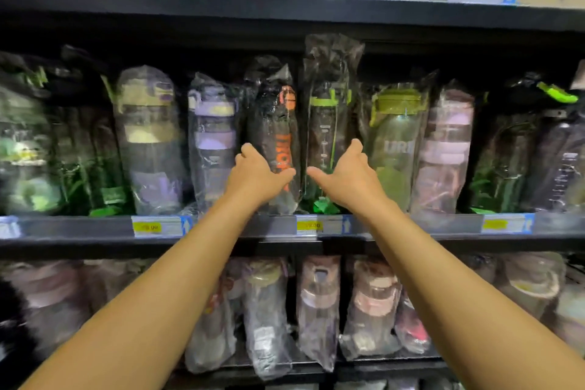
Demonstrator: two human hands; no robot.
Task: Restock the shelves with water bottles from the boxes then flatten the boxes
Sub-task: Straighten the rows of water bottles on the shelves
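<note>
Gently seat both bottles upright mid-frame: fingers (245,151) of your left hand (256,168) wrap the orange-lettered bottle (278,123); your right hand (345,171) seemingly grips the green-capped bottle (329,123).

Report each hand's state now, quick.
Left hand: grips the black bottle with orange lettering.
Right hand: grips the tall green-capped bottle.

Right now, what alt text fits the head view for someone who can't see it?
Two bare hands reach to the middle shelf: the left hand grips a black bottle with orange lettering, the right hand a taller green-capped bottle beside it. Plastic-wrapped bottles fill this shelf and the one below.
</note>
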